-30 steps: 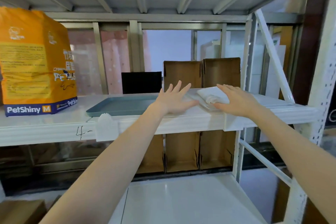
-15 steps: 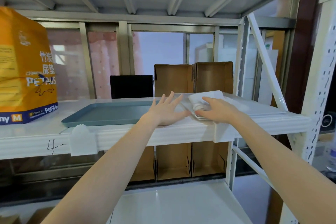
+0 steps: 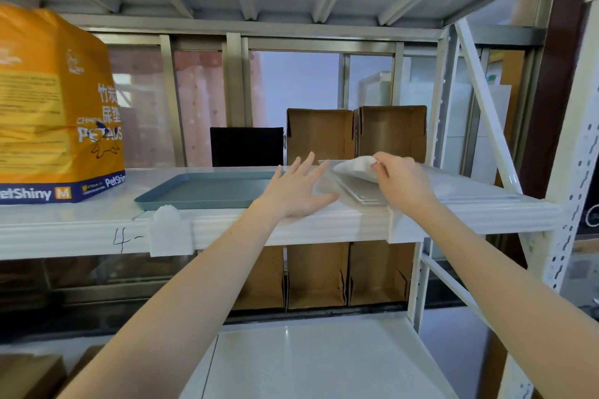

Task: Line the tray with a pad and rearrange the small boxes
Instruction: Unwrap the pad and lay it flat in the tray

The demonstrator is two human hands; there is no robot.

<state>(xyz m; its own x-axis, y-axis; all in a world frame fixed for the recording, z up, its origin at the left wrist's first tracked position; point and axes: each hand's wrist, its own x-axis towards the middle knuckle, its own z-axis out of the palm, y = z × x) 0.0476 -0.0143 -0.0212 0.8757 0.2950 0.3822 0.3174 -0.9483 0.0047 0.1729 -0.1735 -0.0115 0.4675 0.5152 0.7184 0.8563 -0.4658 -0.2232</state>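
Right hand [image 3: 403,186]: fingers curled, pinching the raised edge of the white pad [image 3: 355,167]; palm hid the pad's right part.
Left hand [image 3: 296,193]: open, fingers spread, flat on the shelf [image 3: 97,220] front edge, holding nothing, just left of the pad stack [image 3: 356,193].
Pad stack: folded pads in clear wrap, near the shelf's front edge; count unclear.
Tray [image 3: 207,193]: blue, bare, left of the hands, right end hidden by the left hand.
Boxes [image 3: 356,133]: two open cardboard ones behind the shelf's rear edge, lower parts hidden.
Orange bag [image 3: 55,107]: shelf's left end, cut off by frame.
Room: windows behind the white metal rack.
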